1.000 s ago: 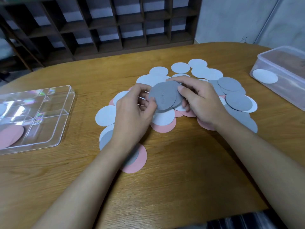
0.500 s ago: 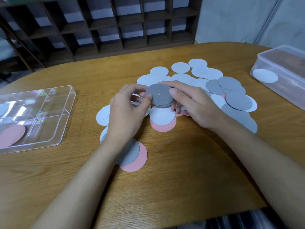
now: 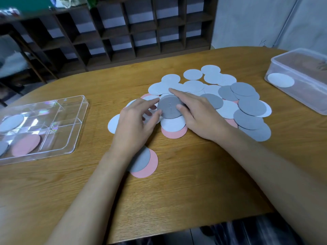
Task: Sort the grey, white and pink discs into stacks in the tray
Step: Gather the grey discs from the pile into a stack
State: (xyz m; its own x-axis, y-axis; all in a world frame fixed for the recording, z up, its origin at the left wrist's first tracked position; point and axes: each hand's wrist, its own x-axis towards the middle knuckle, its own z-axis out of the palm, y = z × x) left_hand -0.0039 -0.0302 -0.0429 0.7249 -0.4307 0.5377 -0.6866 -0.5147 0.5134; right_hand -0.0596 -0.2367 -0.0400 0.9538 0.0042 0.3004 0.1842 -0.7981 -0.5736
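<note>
At left table edge, tray (image 3: pixel 80 124) held few discs: white, pink, grey. Fingers of left hand (image 3: pixel 136 124) and right hand (image 3: pixel 200 115) pinched a grey stack (image 3: pixel 169 107) between them, over the pile (image 3: pixel 252 107) mid-table. Most discs lay loose; sorting looked barely begun.

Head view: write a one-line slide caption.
Left hand and right hand grip a grey disc stack over the pile.

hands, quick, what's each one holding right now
Left hand: pinching the left edge of the grey disc stack.
Right hand: gripping the same grey disc stack, thumb on top, fingers along its far edge.
</note>
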